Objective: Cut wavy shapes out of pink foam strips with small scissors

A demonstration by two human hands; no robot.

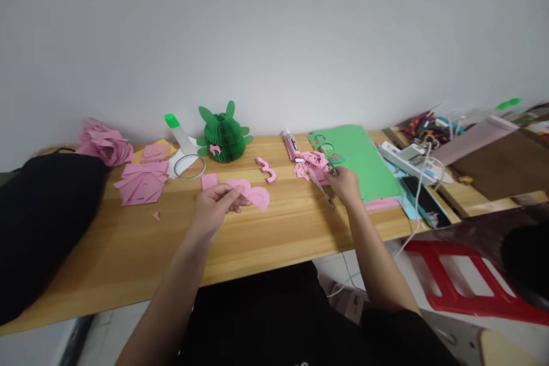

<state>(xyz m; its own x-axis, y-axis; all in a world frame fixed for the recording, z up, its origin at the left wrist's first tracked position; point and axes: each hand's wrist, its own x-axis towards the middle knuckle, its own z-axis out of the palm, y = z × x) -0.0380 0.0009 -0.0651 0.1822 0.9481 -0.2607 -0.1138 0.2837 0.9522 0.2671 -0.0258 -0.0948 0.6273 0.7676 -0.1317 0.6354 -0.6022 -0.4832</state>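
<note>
My left hand (218, 201) is closed, pinching a pink scalloped paper piece (257, 197) just above the table; a curved line is marked on it. My right hand (344, 184) is closed around the dark end of what look like scissors (328, 151), whose ring handles lie over the green paper (364, 163). A thin silvery tool (321, 190) slants beside its fingers, and pink paper scraps (312, 166) lie next to it. Between the hands rests a wavy pink cut strip (266, 170). A small pink square (209, 181) is by my left hand.
Behind stand a green honeycomb-paper figure (225, 136) and a glue tube (294, 146). Leftward are a tape ring (190, 166), a green-capped bottle (180, 132), pink papers (143, 183) and a black bag (47, 217). Rightward lie a power strip (405, 161), phone (424, 201) and white cable (418, 211).
</note>
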